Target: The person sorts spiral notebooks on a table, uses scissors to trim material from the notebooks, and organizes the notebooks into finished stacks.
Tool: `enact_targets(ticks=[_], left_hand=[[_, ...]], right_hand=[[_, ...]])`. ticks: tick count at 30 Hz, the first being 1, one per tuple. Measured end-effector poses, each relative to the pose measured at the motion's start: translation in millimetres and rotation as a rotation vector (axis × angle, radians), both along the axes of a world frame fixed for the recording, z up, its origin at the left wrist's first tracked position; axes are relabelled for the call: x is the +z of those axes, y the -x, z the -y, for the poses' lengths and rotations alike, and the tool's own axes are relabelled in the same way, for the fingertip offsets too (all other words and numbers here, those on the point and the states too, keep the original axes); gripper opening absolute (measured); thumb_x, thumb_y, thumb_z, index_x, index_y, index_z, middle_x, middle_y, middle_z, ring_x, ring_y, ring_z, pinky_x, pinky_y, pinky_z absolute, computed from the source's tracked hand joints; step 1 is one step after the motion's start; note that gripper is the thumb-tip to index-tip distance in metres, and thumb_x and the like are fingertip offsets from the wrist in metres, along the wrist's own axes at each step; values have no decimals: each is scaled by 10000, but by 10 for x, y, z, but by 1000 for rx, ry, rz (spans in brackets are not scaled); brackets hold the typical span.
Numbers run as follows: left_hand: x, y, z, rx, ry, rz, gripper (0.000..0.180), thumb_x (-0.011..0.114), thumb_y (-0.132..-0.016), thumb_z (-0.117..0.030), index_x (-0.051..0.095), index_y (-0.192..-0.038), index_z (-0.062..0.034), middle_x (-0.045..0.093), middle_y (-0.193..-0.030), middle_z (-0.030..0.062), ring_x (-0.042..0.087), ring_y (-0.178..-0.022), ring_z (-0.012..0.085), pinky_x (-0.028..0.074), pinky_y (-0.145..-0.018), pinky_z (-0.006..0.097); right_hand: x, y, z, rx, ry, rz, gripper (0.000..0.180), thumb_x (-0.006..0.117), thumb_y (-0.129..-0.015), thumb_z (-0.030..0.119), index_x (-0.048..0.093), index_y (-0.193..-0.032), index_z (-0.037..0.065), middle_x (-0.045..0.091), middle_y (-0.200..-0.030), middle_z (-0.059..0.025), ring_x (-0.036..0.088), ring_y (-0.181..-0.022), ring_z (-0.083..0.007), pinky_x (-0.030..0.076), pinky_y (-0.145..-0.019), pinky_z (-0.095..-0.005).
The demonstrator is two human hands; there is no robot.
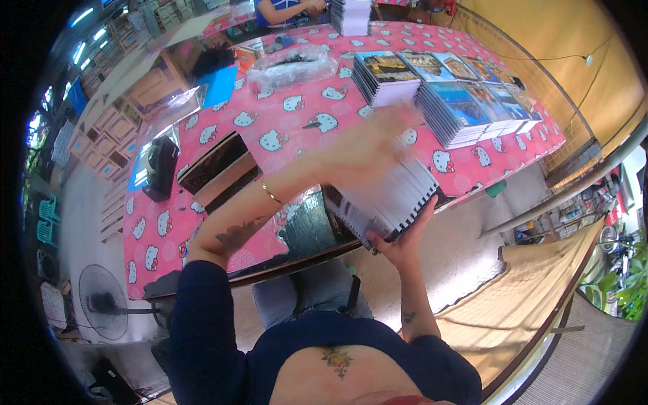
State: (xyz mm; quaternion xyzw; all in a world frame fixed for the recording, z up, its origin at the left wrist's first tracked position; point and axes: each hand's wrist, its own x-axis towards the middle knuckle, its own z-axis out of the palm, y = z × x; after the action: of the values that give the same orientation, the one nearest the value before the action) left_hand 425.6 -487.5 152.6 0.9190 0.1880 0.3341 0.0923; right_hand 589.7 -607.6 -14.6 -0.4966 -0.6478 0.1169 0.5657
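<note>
At the near edge of the table (283, 123), the right hand (405, 244) holds the spiral-bound book (405, 196) by its binding, its far end beneath the left hand (374, 146) — blurred, grip impossible to tell — its print too small to read.

I see a pink-covered table (297, 128) bearing book stacks (459, 111); left of them lies clear plastic (290, 71).

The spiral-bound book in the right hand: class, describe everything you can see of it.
The spiral-bound book shows a whitish, paper-like page; dark binding loops run along its lower-right edge. It sits slanted in the picture, at the near edge of the table. The right hand holds its near corner. The blurred left hand hides its upper-left part; contact there is unclear.
</note>
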Motion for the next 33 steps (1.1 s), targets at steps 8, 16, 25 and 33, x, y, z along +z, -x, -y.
enact_targets(ticks=[8, 16, 25, 33], left_hand=[[-1411, 312, -581, 85, 1456, 721, 652, 487, -940, -440, 354, -1383, 20, 459, -1315, 184, 435, -1239, 283, 366, -1007, 413], [-812, 619, 97, -151, 1636, 935, 727, 570, -892, -489, 330, -1421, -52, 533, -1221, 101, 507, -1139, 202, 436, -906, 378], [-1184, 769, 1182, 388, 1389, 1037, 769, 670, -863, -372, 266, -1419, -27, 494, -1276, 98, 523, -1114, 216, 430, -959, 356], [-1442, 638, 1160, 400, 1299, 1204, 645, 600, -916, -413, 372, -1364, -8, 493, -1275, 95, 458, -1169, 188, 334, -1040, 341]], right_hand=[[-38, 92, -164, 26, -112, -144, 1333, 853, -565, 339, -47, -1485, -9, 169, -1466, -252, 209, -1356, -371, 148, -1127, -488], [663, -216, -546, 456, 478, -783, 964, 760, -694, 289, 235, -1468, 57, 464, -1325, -155, 510, -1153, -283, 415, -987, -410], [625, 217, -1249, 628, 1333, -590, 595, 734, -746, 390, 569, -1179, 15, 661, -1036, -135, 649, -862, -254, 525, -826, -364], [659, 261, -1770, 665, 1362, -137, 623, 733, -762, 475, 590, -1162, 18, 654, -1040, -101, 617, -921, -213, 494, -833, -337]])
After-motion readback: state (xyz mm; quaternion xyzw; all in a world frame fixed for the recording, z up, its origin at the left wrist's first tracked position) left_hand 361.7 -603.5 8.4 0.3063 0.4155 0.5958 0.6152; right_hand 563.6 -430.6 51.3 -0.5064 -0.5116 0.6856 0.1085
